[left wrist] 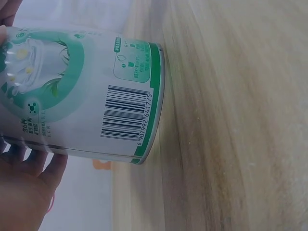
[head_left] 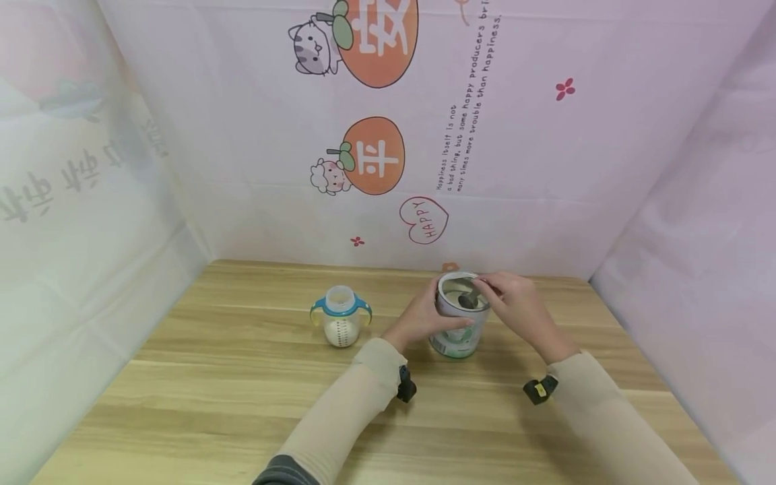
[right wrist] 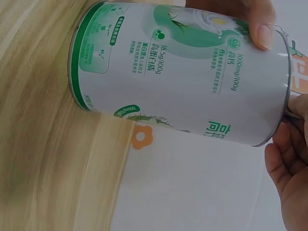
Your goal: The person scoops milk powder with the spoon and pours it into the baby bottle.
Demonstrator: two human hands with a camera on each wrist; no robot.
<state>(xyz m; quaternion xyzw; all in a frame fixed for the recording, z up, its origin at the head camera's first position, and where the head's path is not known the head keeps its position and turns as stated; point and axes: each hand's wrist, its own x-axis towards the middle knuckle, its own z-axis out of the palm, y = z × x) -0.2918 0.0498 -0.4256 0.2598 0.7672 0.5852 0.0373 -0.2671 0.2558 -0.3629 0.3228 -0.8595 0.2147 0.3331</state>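
A white and green milk powder can (head_left: 451,345) stands on the table with its top open, pale powder showing inside. My left hand (head_left: 421,320) grips its left side near the top, the thumb across the front. In the left wrist view, fingers of the left hand (left wrist: 29,187) wrap the can (left wrist: 96,96) above its barcode. My right hand (head_left: 515,303) pinches the handle of a metal spoon (head_left: 469,299) whose bowl is inside the can mouth. The right wrist view has the right hand (right wrist: 291,154) at the rim, the spoon's bowl hidden inside the can (right wrist: 183,72).
Left of the can stands a baby bottle (head_left: 341,327) with a blue collar, two side handles and an uncapped top; whitish contents fill its lower part. Behind the wooden table (head_left: 242,377) hangs a printed cloth (head_left: 509,222), and more cloth encloses both sides.
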